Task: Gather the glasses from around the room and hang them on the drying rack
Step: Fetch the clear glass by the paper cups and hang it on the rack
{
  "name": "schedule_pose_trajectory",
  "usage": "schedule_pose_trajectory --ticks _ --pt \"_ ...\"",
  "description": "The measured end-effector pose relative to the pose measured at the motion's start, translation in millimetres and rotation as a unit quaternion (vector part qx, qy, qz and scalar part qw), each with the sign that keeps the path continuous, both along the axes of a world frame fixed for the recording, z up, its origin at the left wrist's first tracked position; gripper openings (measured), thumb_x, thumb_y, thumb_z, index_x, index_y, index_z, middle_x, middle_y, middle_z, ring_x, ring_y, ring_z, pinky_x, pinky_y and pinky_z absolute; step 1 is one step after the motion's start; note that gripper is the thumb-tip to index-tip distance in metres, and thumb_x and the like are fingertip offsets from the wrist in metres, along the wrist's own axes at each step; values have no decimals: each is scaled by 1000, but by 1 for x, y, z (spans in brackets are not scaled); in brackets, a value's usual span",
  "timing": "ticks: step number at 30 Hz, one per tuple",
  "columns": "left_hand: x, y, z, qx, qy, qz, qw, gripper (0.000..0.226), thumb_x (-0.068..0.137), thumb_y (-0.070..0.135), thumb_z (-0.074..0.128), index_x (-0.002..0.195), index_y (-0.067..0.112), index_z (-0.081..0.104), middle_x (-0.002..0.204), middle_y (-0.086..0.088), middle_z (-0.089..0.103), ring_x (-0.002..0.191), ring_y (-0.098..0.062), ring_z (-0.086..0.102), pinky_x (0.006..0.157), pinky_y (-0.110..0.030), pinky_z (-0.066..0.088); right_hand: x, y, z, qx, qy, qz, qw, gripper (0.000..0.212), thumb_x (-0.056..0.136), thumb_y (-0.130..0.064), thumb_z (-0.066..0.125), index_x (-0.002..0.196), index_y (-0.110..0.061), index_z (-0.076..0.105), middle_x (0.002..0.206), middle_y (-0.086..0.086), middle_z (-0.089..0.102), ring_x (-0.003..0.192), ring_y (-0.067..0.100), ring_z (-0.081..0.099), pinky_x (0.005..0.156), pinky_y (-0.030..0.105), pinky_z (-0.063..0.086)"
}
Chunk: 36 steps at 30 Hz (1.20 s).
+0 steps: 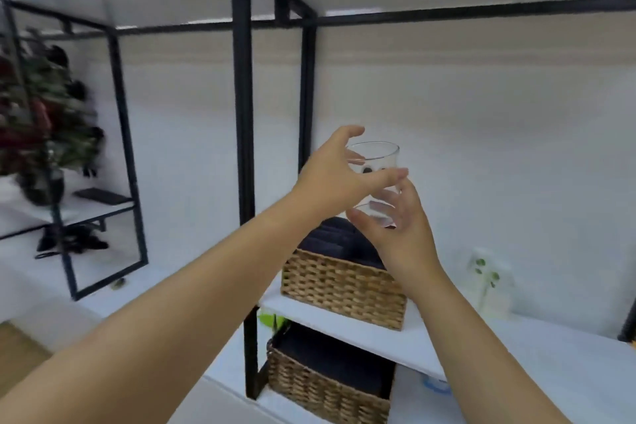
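Left hand [330, 179], right hand [399, 220]: both clasp clear drinking glass [375, 179], upright, mouth up; woven wicker basket [344, 289] beyond.

No readable text, label, brand, number or sign is shown; the dark marks on the glass [373, 165] are too blurred to be read.
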<state>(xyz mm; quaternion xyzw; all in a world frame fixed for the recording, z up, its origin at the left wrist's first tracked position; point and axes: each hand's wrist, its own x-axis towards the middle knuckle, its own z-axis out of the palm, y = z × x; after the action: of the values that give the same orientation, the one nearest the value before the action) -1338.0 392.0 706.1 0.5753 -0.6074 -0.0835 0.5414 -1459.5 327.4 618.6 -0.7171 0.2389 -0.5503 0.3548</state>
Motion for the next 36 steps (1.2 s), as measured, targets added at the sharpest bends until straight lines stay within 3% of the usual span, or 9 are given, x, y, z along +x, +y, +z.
schedule_pose_trajectory --ticks 5,7,9,13,17,22,28,33,36 --pt "115 62 -12 23 -1 36 999 97 64 74 78 147 41 38 132 10 60 109 -10 62 73 -21 50 123 46 -11 20 7 50 999 67 75 -63 85 123 -75 39 124 -37 63 114 -18 57 73 7 50" --pt "158 81 -19 24 3 44 999 98 67 73 77 149 40 35 136 8 58 110 -12 63 76 -23 52 169 62 -16 40 -7 79 996 66 76 -57 87 115 -80 39 121 -41 63 111 -19 58 70 3 49" --pt "198 98 -26 29 17 44 998 100 69 72 76 151 40 30 136 10 56 109 -12 64 73 -19 50 213 76 -25 59 -27 102 993 69 75 -51 90 118 -75 42 123 -33 66 114 -15 60 75 8 52" --pt "272 123 -30 27 43 55 997 90 72 82 62 149 48 29 138 15 53 104 2 60 70 -16 41 292 91 -38 99 -65 121 986 81 71 -48 93 137 -43 47 125 -12 67 116 -1 63 77 14 54" --pt "351 125 -42 7 82 101 991 67 89 78 44 144 40 44 130 15 60 120 -7 60 87 -23 40 363 85 -48 120 -67 143 980 80 65 -44 92 131 -46 47 118 -11 69 107 -4 66 76 15 53" --pt "461 103 -93 44 139 178 973 34 100 56 48 126 35 56 121 12 64 109 -6 63 75 -20 42 443 55 -69 130 -52 167 976 80 61 -47 91 128 -48 47 121 -9 67 113 2 66 91 31 54" --pt "579 58 -167 103 144 232 956 40 99 39 59 137 29 55 125 6 64 116 -13 60 85 -26 46 541 -9 -102 157 -52 192 967 80 60 -44 91 127 -47 47 125 -5 66 117 2 65 94 32 54" --pt "665 15 -214 142 143 276 940 38 101 34 57 139 29 54 126 6 61 115 -14 59 75 -22 47 612 -66 -123 164 -21 198 966 83 60 -43 91 128 -49 42 129 -10 64 121 -3 61 90 22 50" --pt "706 -12 -256 193 145 276 930 38 101 33 57 139 28 54 129 4 60 111 -11 62 75 -21 48 650 -95 -141 168 -3 204 965 82 60 -43 89 124 -54 40 132 -9 62 122 -6 58 94 25 52"
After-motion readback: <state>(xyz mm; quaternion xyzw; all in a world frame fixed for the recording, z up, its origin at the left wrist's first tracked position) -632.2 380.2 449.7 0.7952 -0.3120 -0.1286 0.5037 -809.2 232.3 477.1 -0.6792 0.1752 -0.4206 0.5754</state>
